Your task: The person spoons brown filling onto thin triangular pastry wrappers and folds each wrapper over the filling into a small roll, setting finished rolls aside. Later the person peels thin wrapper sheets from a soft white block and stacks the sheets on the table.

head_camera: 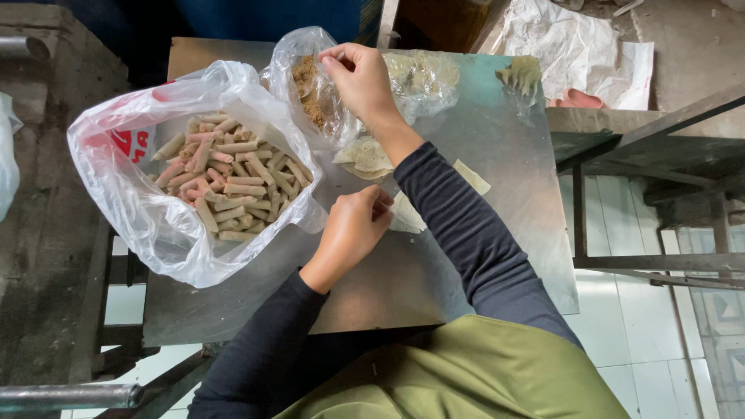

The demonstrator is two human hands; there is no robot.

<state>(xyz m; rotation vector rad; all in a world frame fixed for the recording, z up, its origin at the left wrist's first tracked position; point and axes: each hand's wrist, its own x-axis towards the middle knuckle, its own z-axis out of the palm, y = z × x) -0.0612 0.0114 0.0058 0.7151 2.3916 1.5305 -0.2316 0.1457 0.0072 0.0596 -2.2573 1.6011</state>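
Head cam looking straight down at a metal tabletop (497,256). Right hand (358,77) is dipped into a small clear bag of brownish filling (309,91), fingertips pinched narrow on a bit of it. Left hand (351,230) rests on a pale wrapper sheet (407,216), fingers curled down, pinning it flat I'd guess. Spare wrappers (365,157) are stacked between the hands, and a big open plastic bag (116,194) of finished rolls (229,180) sits close on the left, easy to reach.
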